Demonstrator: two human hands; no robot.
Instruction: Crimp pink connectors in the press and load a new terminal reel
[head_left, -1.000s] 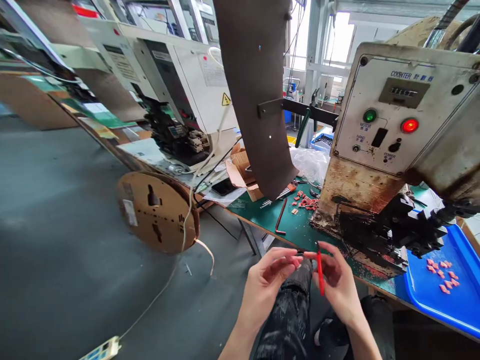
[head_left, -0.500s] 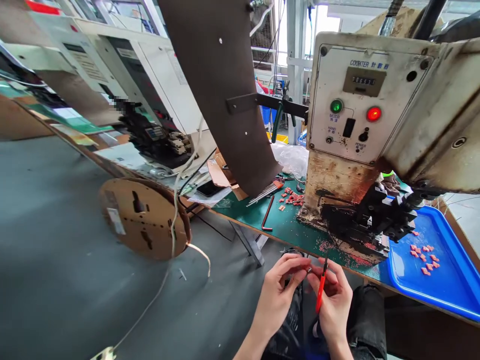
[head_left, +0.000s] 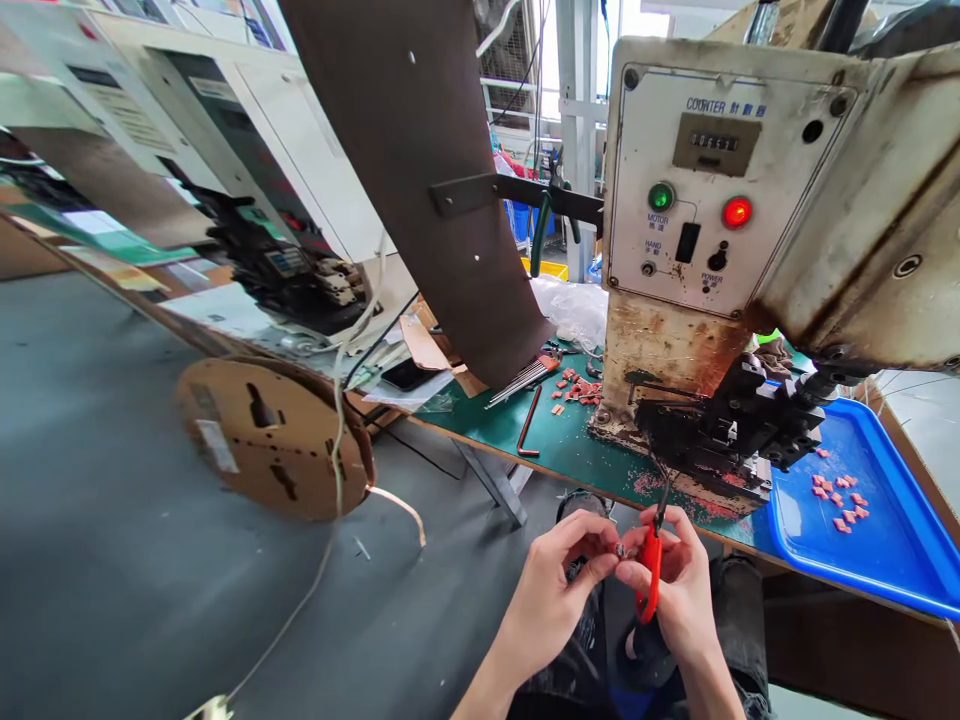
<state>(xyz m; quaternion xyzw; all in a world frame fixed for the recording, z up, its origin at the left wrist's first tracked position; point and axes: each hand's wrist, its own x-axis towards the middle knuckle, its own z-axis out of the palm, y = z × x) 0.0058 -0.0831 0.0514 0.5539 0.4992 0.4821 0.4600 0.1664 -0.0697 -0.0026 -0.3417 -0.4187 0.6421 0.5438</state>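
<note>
Both my hands meet above my lap, just off the front edge of the bench. Thumb and fingertips of my left hand (head_left: pixel 559 570) pinch a small, partly metallic piece (head_left: pixel 620 551), too small to name. My right hand (head_left: pixel 679 580) holds a red-handled tool (head_left: pixel 650 575) upright against its palm, the narrow dark tip pointing up; scissors or pliers, I cannot tell which. Its thumb and forefinger reach the same small piece from the right side. Beyond my hands, the black die area (head_left: pixel 727 430) of a worn press stands on the bench.
The press's counter panel (head_left: pixel 731 190) shows a lit red lamp. Right of it, a blue tray (head_left: pixel 885 565) carries several small pink pieces. An L-shaped hex key (head_left: pixel 529 425) and loose pink pieces (head_left: pixel 577 387) lie on the green bench (head_left: pixel 480 425). A cardboard reel (head_left: pixel 274 440) stands left.
The view has shifted slightly, so the bench and press appear a little further left and up. The red-handled tool has turned in my right hand, its handle showing wider. Both hands stay close together.
</note>
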